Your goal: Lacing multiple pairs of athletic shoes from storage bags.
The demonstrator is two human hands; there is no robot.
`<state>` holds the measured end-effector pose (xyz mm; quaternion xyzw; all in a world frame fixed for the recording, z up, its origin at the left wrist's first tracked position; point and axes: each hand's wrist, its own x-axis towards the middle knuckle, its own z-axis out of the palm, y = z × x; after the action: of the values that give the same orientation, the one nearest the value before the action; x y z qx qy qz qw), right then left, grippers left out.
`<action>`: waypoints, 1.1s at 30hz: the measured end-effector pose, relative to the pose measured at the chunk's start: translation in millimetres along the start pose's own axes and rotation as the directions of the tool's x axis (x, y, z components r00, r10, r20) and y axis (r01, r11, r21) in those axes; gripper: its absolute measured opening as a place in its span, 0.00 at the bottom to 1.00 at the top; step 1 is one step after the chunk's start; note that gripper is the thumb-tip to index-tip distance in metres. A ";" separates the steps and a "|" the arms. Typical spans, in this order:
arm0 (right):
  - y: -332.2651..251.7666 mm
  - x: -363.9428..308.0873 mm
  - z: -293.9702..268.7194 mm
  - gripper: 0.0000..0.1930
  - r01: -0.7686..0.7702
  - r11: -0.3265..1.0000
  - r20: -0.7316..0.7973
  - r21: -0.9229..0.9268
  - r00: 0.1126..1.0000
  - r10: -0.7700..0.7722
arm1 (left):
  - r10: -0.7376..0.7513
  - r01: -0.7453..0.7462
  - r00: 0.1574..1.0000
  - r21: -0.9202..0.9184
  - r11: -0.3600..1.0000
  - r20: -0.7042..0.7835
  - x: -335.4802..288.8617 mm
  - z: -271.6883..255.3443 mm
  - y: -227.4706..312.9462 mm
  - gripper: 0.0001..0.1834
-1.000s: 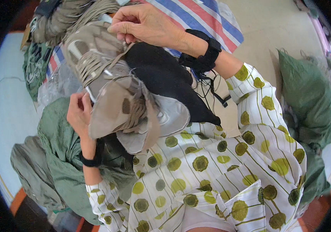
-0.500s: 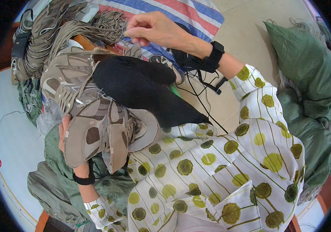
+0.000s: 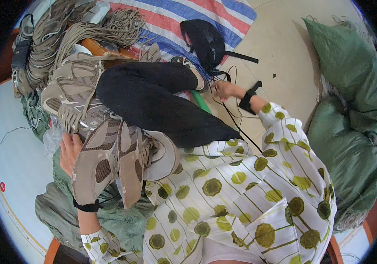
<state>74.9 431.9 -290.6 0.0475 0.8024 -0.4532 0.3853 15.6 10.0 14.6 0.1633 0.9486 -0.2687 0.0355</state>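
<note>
A taupe shoe upper [image 3: 92,152] with brown mesh panels and a pale tongue lies across my lap. My left hand [image 3: 70,153] is closed on its outer edge, fingers curled over beside beige laces [image 3: 68,116]. Another shoe upper [image 3: 58,94] lies against it on the far side, by my knee. Out beyond my black-trousered leg, my right hand [image 3: 225,90] hangs over the tiled floor near dark cables [image 3: 234,115]. Motion blur smears its fingers, and I cannot make out anything in them.
Stacked shoe uppers [image 3: 43,57] and a heap of loose laces [image 3: 100,33] are at the far left. A striped sheet [image 3: 162,20] carries a black bag [image 3: 208,44]. Green sacks [image 3: 347,79] stand at the right; more green sacking [image 3: 122,220] lies below my left arm.
My right hand has swung down and right, from above the laces to beside the cables, uncovering the black bag. My left hand shifted slightly along the upper's edge, showing more of its fingers.
</note>
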 end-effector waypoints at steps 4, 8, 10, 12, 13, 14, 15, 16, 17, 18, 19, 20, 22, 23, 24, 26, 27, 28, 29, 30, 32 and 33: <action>27.1 -28.2 37.8 0.15 0.019 0.967 0.204 -0.253 0.978 0.033 | 0.017 -0.014 0.999 0.072 0.997 -0.038 -0.9 15.5 -15.2 0.08; 65.4 -52.1 24.3 0.10 -0.094 0.827 0.024 -0.554 0.991 0.129 | -0.070 0.072 0.997 -0.057 0.996 0.036 -4.7 -1.7 -22.7 0.08; 68.9 -62.5 -1.8 0.08 -0.292 0.797 -0.121 -0.529 0.955 0.269 | -0.137 0.146 0.988 -0.162 0.976 0.066 -12.8 -10.2 -26.3 0.08; 70.1 -91.7 -29.9 0.08 -0.458 0.701 -0.343 -0.547 0.886 0.311 | -0.135 0.149 0.988 -0.261 0.954 0.071 -4.2 4.2 -17.2 0.10; 76.3 -99.8 -36.6 0.07 -0.474 0.684 -0.454 -0.554 0.861 0.229 | -0.131 0.144 0.989 -0.264 0.954 0.066 -2.5 5.6 -14.2 0.10; 71.5 -91.6 -45.1 0.07 -0.445 0.689 -0.406 -0.572 0.884 0.234 | -0.167 0.177 0.984 -0.244 0.954 0.062 -11.4 -4.2 -18.1 0.10; 75.7 -91.9 -55.2 0.06 -0.447 0.678 -0.375 -0.583 0.889 0.264 | -0.178 0.185 0.983 -0.251 0.950 0.052 -11.3 -4.2 -16.3 0.10; 83.2 -93.6 -58.6 0.05 -0.366 0.651 -0.393 -0.665 0.913 0.112 | -0.180 0.186 0.983 -0.251 0.950 0.046 -11.3 -5.0 -15.1 0.10; 79.2 -91.2 -61.0 0.05 -0.364 0.653 -0.394 -0.664 0.913 0.108 | -0.186 0.194 0.981 -0.276 0.941 0.056 -12.4 -5.4 -13.9 0.09; 74.9 -88.5 -65.3 0.06 -0.410 0.696 -0.345 -0.589 0.907 0.243 | -0.193 0.204 0.979 -0.300 0.932 0.066 -13.6 -6.0 -13.7 0.09; 70.1 -85.2 -67.1 0.07 -0.460 0.725 -0.278 -0.512 0.888 0.367 | -0.197 0.208 0.978 -0.295 0.933 0.064 -15.2 -6.4 -14.3 0.09; 70.6 -87.9 -67.9 0.07 -0.468 0.723 -0.285 -0.509 0.884 0.371 | -0.203 0.210 0.978 -0.300 0.931 0.053 -13.4 -5.1 -12.9 0.09; 71.1 -92.4 -68.9 0.07 -0.474 0.834 -0.071 -0.282 0.877 0.474 | -0.206 0.207 0.978 -0.309 0.928 0.037 -10.9 -2.3 -11.5 0.08; 71.4 -95.9 -67.6 0.07 -0.480 0.832 -0.078 -0.280 0.875 0.478 | -0.207 0.207 0.977 -0.396 0.895 0.044 -9.7 -0.4 -10.9 0.11; 71.9 -101.6 -63.6 0.07 -0.415 0.901 -0.024 -0.124 0.909 0.416 | -0.205 0.205 0.977 -0.480 0.853 0.052 -7.6 1.6 -9.8 0.13; 64.5 -94.8 -50.9 0.11 -0.333 0.942 0.000 0.048 0.943 0.333 | -0.269 0.226 0.963 -0.592 0.773 0.015 -14.0 -8.4 -5.9 0.14; 59.5 -85.0 -45.2 0.11 -0.312 0.949 0.010 0.043 0.950 0.312 | -0.313 0.225 0.949 -0.642 0.733 -0.025 -20.6 -12.8 -8.5 0.14; 65.7 -91.3 -44.4 0.11 -0.214 0.969 -0.122 -0.128 0.973 0.198 | -0.296 0.203 0.955 -0.664 0.720 -0.029 -13.5 -5.6 -1.3 0.14; 72.5 -99.6 -45.4 0.11 -0.134 0.941 -0.225 -0.311 0.972 0.064 | -0.287 0.200 0.958 -0.677 0.708 -0.018 -6.4 1.2 7.2 0.14; 60.3 -91.6 -45.0 0.11 -0.124 0.962 -0.227 -0.245 0.972 0.068 | -0.319 0.241 0.948 -0.654 0.717 -0.002 -12.4 -5.7 5.0 0.14; 33.9 -79.4 -44.6 0.11 -0.127 0.991 -0.183 -0.038 0.976 0.118 | -0.290 0.224 0.957 -0.569 0.792 -0.026 -21.9 -9.3 2.8 0.13; 24.1 -78.3 -44.1 0.11 -0.170 0.969 -0.145 0.181 0.970 0.197 | -0.223 0.170 0.974 -0.497 0.851 -0.049 -20.6 -7.8 5.1 0.11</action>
<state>114.5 501.1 -242.6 0.1905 0.7823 -0.4758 0.3541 36.9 12.1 21.8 0.0651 0.9978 -0.0129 -0.0020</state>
